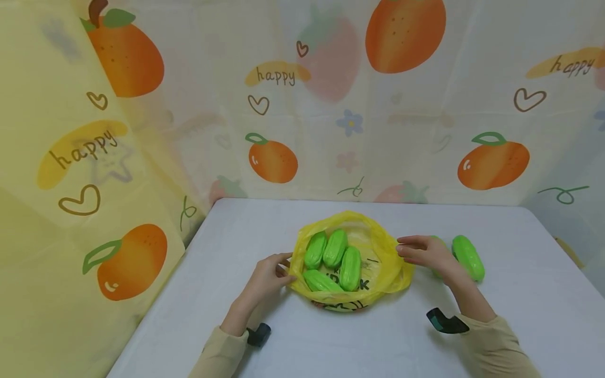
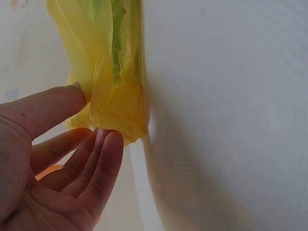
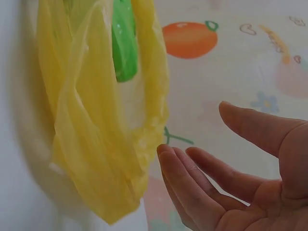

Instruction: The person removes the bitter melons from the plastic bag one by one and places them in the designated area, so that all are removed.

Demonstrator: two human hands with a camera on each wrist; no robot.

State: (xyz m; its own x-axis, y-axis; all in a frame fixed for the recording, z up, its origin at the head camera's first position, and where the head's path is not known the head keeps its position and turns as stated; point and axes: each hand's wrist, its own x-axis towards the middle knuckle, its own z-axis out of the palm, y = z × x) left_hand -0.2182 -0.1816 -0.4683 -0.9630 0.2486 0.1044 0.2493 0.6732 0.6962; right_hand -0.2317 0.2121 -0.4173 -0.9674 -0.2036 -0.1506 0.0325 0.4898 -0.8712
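A yellow plastic bag [image 1: 350, 302] lies on the table, its mouth spread upward. Several plump bright-green toy cucumbers [image 1: 351, 268] are inside it, grouped toward the left. My left hand [image 1: 268, 275] is at the bag's left rim, with thumb and loosely bent fingers touching the plastic [image 2: 115, 110]. My right hand [image 1: 429, 254] stands at the right side of the bag, fingers spread; in the right wrist view the fingers [image 3: 192, 178] are beside the film with nothing between them and the thumb. Behind that hand lies another green cucumber [image 1: 468, 257], with one more mostly hidden.
A white-covered table [image 1: 340, 346] carries everything. Fruit-printed cloth [image 1: 331, 142] hangs along its back and left side. A dark wrist camera [image 1: 446, 321] is on the right forearm and another [image 1: 259, 335] on the left.
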